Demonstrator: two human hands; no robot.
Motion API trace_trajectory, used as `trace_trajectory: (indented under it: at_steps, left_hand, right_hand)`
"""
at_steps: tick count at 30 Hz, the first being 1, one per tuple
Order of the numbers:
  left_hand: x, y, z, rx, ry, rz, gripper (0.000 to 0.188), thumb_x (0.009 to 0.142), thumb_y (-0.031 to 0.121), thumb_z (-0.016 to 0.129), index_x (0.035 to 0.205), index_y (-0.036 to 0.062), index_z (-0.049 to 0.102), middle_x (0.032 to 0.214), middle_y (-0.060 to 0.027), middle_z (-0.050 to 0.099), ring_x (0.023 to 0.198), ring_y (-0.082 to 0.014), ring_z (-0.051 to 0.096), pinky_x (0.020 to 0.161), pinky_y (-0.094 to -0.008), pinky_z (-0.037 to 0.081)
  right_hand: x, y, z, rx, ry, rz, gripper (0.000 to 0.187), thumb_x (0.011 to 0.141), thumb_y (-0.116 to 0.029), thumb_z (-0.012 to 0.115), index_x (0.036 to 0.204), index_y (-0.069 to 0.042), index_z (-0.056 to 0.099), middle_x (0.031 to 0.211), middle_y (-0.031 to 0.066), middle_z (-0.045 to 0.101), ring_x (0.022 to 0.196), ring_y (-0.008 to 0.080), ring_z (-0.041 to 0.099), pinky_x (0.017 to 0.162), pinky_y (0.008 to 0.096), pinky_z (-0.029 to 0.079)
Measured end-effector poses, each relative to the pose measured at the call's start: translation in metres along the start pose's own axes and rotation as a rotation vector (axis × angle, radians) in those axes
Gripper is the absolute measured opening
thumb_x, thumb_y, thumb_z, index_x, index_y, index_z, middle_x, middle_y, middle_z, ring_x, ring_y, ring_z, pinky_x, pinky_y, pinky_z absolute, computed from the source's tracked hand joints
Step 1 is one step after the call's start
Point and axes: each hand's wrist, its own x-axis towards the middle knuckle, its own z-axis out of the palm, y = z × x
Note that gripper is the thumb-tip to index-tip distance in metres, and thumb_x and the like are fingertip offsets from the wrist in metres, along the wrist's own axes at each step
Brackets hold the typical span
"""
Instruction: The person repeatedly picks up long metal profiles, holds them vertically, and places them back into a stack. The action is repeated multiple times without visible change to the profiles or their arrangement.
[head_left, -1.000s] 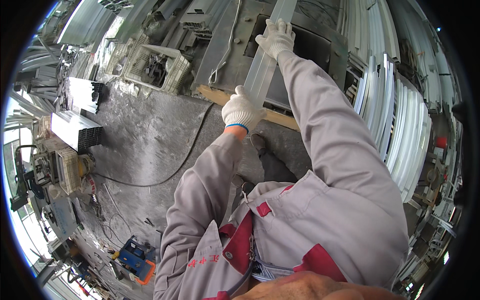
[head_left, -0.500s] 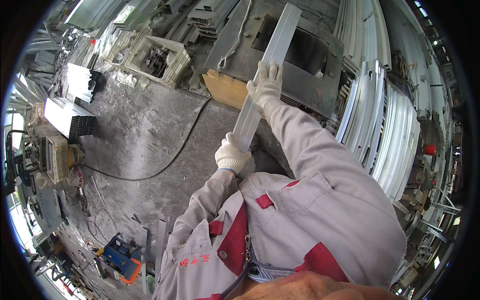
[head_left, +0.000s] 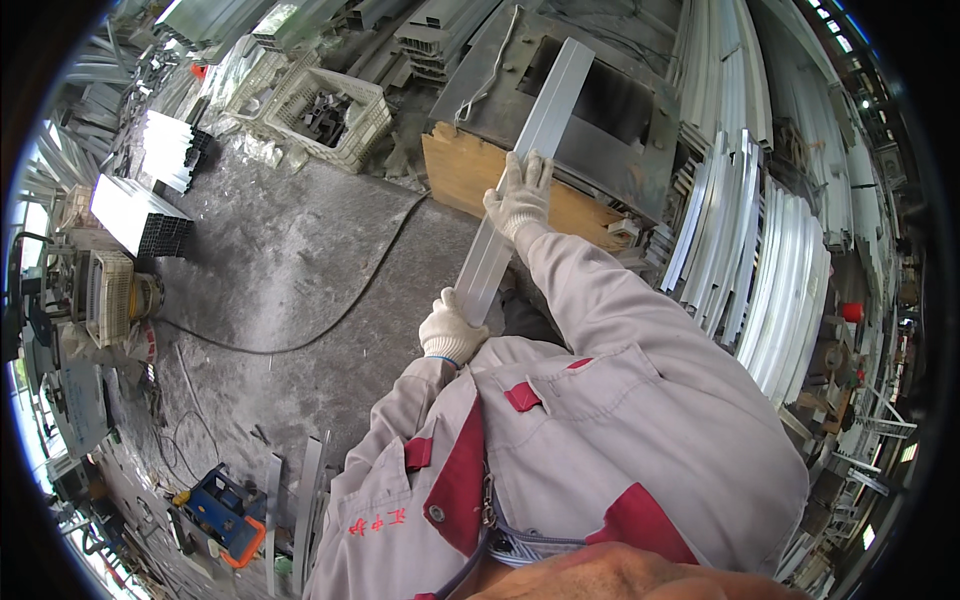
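A long silver-grey metal profile (head_left: 540,125) slants from near my body up over a dark metal-topped bench (head_left: 490,105) with a wooden front board (head_left: 465,172). My left hand (head_left: 453,328), in a white knitted glove, is closed around the profile's near end, its thumb on top. Farther up, my gloved right hand (head_left: 520,195) lies on the profile's upper face, fingers stretched out and spread, thumb at the left edge. The profile's far end rests above a dark rectangular opening (head_left: 610,100) in the bench top. Its underside is hidden.
A cream plastic crate (head_left: 350,140) with metal offcuts stands left of the bench. Bundled metal profiles (head_left: 790,280) lie at right; more stacked profiles (head_left: 135,215) are at left. A black cable (head_left: 345,318) crosses the floor. A blue-and-orange tool (head_left: 228,515) sits at lower left.
The profile has slid toward me across the bench, and both hands have moved nearer my body with it. The right hand stays spread on top; the view has shifted slightly.
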Motion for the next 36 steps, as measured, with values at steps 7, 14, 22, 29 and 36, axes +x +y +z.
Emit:
trace_trajectory:
  at_steps: [7,14,22,29,36]
  left_hand:
    - [-0.013,-0.009,-0.005,0.032,-0.014,-0.02,0.096,0.082,0.047,0.094,0.154,0.0056,0.045,0.143,-0.0266,0.07,0.124,-0.0459,0.079,0.103,-0.0548,0.066]
    - [-0.02,-0.018,-0.001,0.041,-0.024,-0.056,0.096,0.082,0.048,0.095,0.153,0.0065,0.045,0.145,-0.0262,0.07,0.125,-0.046,0.079,0.104,-0.0552,0.066]
    - [-0.026,-0.05,0.018,0.012,0.005,-0.089,0.098,0.078,0.046,0.097,0.153,0.0074,0.047,0.144,-0.0264,0.07,0.124,-0.0468,0.079,0.103,-0.0553,0.066]
    - [-0.039,-0.083,0.045,0.004,0.045,-0.132,0.099,0.076,0.05,0.099,0.149,0.0071,0.048,0.14,-0.0256,0.073,0.121,-0.0482,0.079,0.1,-0.0569,0.065]
    - [0.017,-0.009,0.011,0.013,0.076,-0.121,0.085,0.082,0.046,0.094,0.144,0.0065,0.052,0.134,-0.0268,0.075,0.118,-0.0483,0.08,0.1,-0.0575,0.065]
  right_hand:
    - [-0.015,-0.011,-0.003,0.034,-0.034,0.034,0.099,0.102,-0.052,0.07,0.184,-0.013,0.032,0.188,0.0367,0.024,0.176,0.0588,0.009,0.147,0.0613,0.007]
    - [-0.029,-0.019,0.001,0.066,-0.023,0.045,0.098,0.101,-0.053,0.07,0.184,-0.014,0.035,0.189,0.035,0.021,0.176,0.0594,0.009,0.145,0.0621,0.012]
    - [-0.055,-0.035,0.016,0.103,-0.027,0.047,0.098,0.1,-0.054,0.07,0.184,-0.016,0.037,0.189,0.0333,0.022,0.176,0.0603,0.011,0.143,0.0665,0.019]
    - [-0.088,-0.044,0.032,0.152,-0.089,0.02,0.099,0.099,-0.055,0.072,0.183,-0.015,0.04,0.19,0.0324,0.02,0.176,0.0608,0.009,0.142,0.0697,0.019]
    - [-0.006,-0.012,0.015,0.184,0.033,-0.018,0.101,0.097,-0.052,0.076,0.182,-0.013,0.039,0.187,0.0328,0.025,0.174,0.0586,0.015,0.143,0.0697,0.016]
